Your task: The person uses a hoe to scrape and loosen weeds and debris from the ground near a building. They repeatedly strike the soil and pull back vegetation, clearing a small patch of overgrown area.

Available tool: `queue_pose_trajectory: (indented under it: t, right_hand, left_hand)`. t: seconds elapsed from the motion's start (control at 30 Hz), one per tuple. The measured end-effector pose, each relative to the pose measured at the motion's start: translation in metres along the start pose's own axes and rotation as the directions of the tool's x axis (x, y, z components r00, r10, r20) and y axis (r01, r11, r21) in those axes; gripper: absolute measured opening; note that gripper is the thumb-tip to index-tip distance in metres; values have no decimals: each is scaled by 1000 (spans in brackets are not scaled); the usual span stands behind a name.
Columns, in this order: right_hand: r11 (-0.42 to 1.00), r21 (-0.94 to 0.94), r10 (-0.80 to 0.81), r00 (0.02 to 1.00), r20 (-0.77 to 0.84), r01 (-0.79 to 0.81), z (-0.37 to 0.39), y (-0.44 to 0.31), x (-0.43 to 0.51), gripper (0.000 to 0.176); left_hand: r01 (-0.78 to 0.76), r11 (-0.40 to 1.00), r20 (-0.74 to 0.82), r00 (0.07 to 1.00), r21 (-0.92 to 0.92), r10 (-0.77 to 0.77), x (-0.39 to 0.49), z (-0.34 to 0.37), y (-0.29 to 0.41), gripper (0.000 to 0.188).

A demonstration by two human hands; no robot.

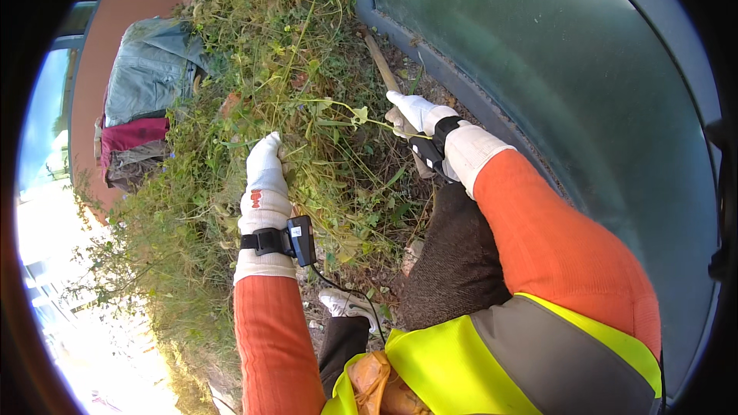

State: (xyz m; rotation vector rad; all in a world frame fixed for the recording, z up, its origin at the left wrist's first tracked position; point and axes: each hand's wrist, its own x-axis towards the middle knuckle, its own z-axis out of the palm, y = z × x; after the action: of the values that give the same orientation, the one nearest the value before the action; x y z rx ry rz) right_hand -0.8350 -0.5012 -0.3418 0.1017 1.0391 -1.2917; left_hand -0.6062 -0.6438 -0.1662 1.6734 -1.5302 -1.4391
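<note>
My right hand (412, 112), in a white work glove, is closed around the wooden handle (380, 63) of a hand tool. The handle slants from beside my knee up toward the wall frame; its far end is partly hidden among the plants, so the tool's kind cannot be told. A pale vine (340, 105) with a leaf runs across to my right wrist. My left hand (268, 161), gloved the same way, is curled around thin weed stems (239, 143) in the thick growth (323, 178). Its fingertips are mostly turned out of sight.
A glazed panel with a grey frame (455, 78) borders the weeds on the right. At left, a grey-blue garment (150, 72) and a dark red cloth (135, 134) lie by a reddish-brown surface (89, 121). Cabled black devices (301, 240) are strapped to both wrists. My white shoe (349, 305) stands on soil.
</note>
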Motion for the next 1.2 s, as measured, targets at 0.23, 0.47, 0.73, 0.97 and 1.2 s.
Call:
queue_pose_trajectory:
  t: [0.23, 0.47, 0.73, 0.97, 1.2]
  right_hand:
    - [998, -11, 57, 998, -10, -57, -21, 2, -83, 37]
    - [971, -229, -89, 992, -86, 67, -16, -42, -26, 32]
    - [948, -317, -91, 984, -154, 37, -28, -31, -20, 40]
    - [953, -281, -139, 987, -83, 110, -10, -56, -65, 31]
    - [976, -180, -127, 992, -1, 124, 18, -43, -95, 20]
  left_hand:
    - [-3, 1000, 33, 999, 15, 2, -3, -1, 4, 22]
    - [-5, 1000, 95, 995, -24, 7, -12, 21, 9, 21]
    - [-22, 979, -82, 996, 204, 39, 24, -26, 25, 21]
    - [-64, 975, 0, 998, 213, 65, 40, -39, 5, 18]
    - [-122, 968, 128, 987, 221, 95, 36, -51, -11, 23]
